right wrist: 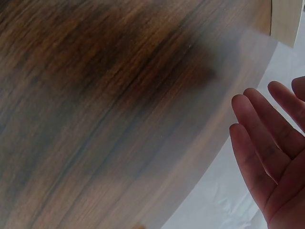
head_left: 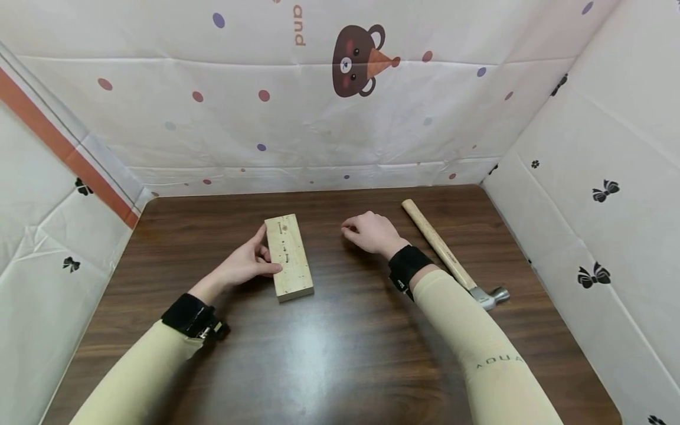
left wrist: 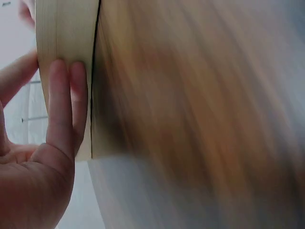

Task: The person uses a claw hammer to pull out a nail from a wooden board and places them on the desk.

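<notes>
A pale wooden block [head_left: 295, 265] lies lengthwise on the table, with small dark marks and thin nails along its top. At its left side is my left hand [head_left: 246, 260], holding it, the thumb over the top edge. The left wrist view shows two fingertips [left wrist: 58, 71] against the block's side [left wrist: 64, 28], and two thin nails [left wrist: 35, 118] standing out from its top. My right hand [head_left: 373, 232] hovers over the table to the right of the block, holding nothing. Its fingers [right wrist: 259, 121] are loosely extended in the right wrist view.
A claw hammer [head_left: 441, 245] with a wooden handle lies right of my right arm, its metal head toward me. Printed white sheets [head_left: 297, 124] enclose the dark wood-grain table [head_left: 340, 360] at the back and both sides.
</notes>
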{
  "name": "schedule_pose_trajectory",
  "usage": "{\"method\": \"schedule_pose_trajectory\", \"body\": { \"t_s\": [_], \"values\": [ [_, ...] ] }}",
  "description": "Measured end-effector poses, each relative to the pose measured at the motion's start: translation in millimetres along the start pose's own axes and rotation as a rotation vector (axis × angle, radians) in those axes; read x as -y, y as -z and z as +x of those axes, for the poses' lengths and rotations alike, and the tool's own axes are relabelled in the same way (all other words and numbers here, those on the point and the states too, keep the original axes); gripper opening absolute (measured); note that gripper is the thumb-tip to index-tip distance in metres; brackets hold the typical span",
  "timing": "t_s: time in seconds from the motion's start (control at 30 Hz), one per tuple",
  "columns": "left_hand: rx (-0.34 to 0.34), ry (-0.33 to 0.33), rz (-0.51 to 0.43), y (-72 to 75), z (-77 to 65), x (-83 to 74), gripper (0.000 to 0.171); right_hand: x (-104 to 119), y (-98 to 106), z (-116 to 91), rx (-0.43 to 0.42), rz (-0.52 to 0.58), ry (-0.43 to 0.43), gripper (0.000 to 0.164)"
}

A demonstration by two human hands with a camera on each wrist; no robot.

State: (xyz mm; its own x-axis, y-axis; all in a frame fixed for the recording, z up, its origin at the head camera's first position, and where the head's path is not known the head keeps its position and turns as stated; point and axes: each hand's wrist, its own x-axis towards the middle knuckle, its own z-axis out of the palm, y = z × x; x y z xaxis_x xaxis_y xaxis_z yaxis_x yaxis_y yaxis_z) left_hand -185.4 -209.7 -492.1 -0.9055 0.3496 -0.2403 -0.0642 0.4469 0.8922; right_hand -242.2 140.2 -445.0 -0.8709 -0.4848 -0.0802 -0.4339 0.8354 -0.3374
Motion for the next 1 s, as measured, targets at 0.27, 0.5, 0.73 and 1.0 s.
{"method": "schedule_pose_trajectory", "body": {
  "t_s": [0.27, 0.5, 0.73, 1.0],
  "values": [
    [0.023, 0.047, -0.113, -27.9, 18.9, -18.0, 0.128, -1.8, -3.0, 0.4, 0.001, -0.001, -0.008, 0.033],
    [0.027, 0.044, -0.144, -42.0, 25.1, -26.8, 0.128, -8.0, -5.1, 0.2, 0.001, -0.012, -0.02, 0.032],
    [0.028, 0.045, -0.15, -53.7, 26.6, -26.6, 0.128, -10.7, -5.3, 0.2, 0.023, -0.015, -0.018, 0.032],
    [0.008, 0.015, -0.149, -47.0, 27.6, -27.1, 0.12, -26.2, 9.9, -4.5, -0.061, -0.036, -0.073, 0.032]
  ]
}}
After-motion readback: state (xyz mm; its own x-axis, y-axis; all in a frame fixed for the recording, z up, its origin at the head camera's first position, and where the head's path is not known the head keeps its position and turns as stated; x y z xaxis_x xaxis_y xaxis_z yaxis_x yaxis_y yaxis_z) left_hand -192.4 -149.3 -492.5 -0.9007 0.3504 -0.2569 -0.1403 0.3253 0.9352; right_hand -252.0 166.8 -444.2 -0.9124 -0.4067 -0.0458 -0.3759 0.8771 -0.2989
